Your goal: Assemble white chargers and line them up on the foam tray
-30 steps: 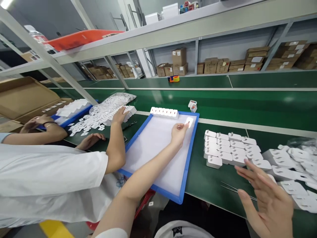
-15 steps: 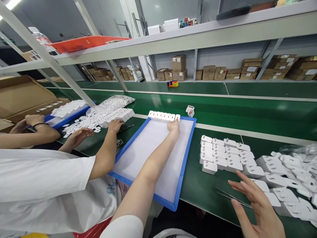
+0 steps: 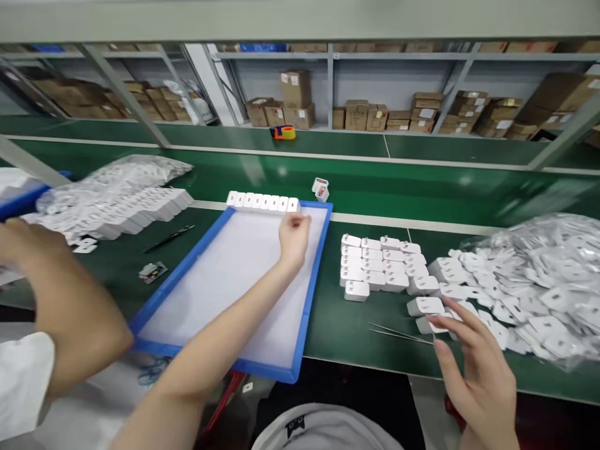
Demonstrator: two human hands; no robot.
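White rounded-corner plastic-look blocks (image 3: 265,202), qty 8: row on far edge of blue-rimmed white tray (image 3: 312,284), ending short of far R corner. L hand (image 3: 293,240) just off last blk, fingers curled tog., nothing seen held; row thus one longer. R hand (image 3: 473,369) spread, nr grey-marked white blocks (image 3: 425,305), dk-green table's (image 3: 328,340) nr edge; contact unclear.

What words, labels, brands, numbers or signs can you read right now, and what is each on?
No text is readable.
Cartons: white labels, too small to read.
White blocks along the tray's far edge: dark marks, too small to read.
Shirt: dark cat-like picture, no legible letters.
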